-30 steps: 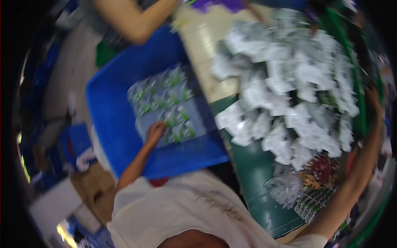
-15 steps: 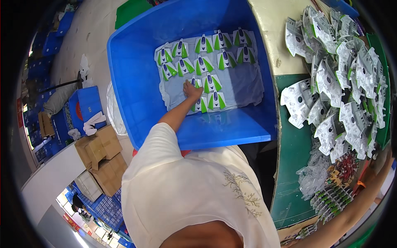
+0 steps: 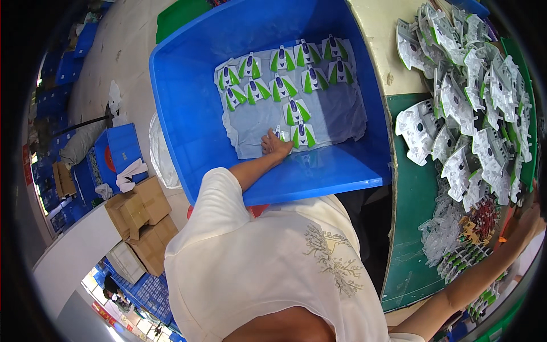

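Note:
My left hand (image 3: 276, 146) reaches into a large blue bin (image 3: 325, 178). Its fingers bend round a green-and-white plastic part (image 3: 281, 134) near the bin's near wall, and the hand covers most of that part. Touching distance to the right lies a matching wedge-shaped part (image 3: 302, 135), white with green wings and a purple centre. Behind it is another such part (image 3: 296, 112). Several more stand in rows on a pale cloth (image 3: 245, 125) lining the bin. My right hand (image 3: 534, 219) is at the far right edge, beyond the table; its fingers are too dark and cut off to read.
On the green-topped table (image 3: 407, 239) to the right, silver-grey plastic shells (image 3: 417, 130) lie in a heap. Nearer are clear plastic pieces (image 3: 441, 228) and small red parts (image 3: 487, 219). Cardboard boxes (image 3: 149, 199) and a blue crate (image 3: 122, 145) stand on the left.
My left hand has moved nearer to the bin's near wall. The part formerly under it no longer shows in its place on the cloth. My right forearm has shifted slightly.

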